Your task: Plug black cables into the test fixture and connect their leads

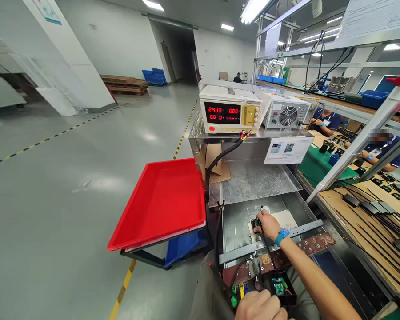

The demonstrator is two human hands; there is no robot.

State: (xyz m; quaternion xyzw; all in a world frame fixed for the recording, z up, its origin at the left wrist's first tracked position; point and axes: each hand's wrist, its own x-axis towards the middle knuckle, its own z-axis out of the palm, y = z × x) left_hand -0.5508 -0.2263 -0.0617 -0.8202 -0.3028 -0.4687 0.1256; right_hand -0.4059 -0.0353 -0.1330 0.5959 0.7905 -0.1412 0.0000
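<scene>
My right hand point(269, 225), with a blue wristband, reaches forward into a metal fixture point(240, 222) and grips a small black part point(257, 222) lying on a pale plate point(286, 218). At the bottom edge, my left hand point(260, 306) is curled against the near side of an open black housing point(288, 291). A green circuit board point(279, 286) sits inside the housing. Coloured wires point(238, 293) lie just left of it. A brown terminal strip point(315, 243) runs under my right forearm.
A red tray point(160, 202) stands on a blue bin at the left. A power supply point(231, 110) with red digits sits on the shelf above the fixture, its black cable point(216, 162) hanging down. Other people work at a bench point(370, 195) on the right, which holds black cables.
</scene>
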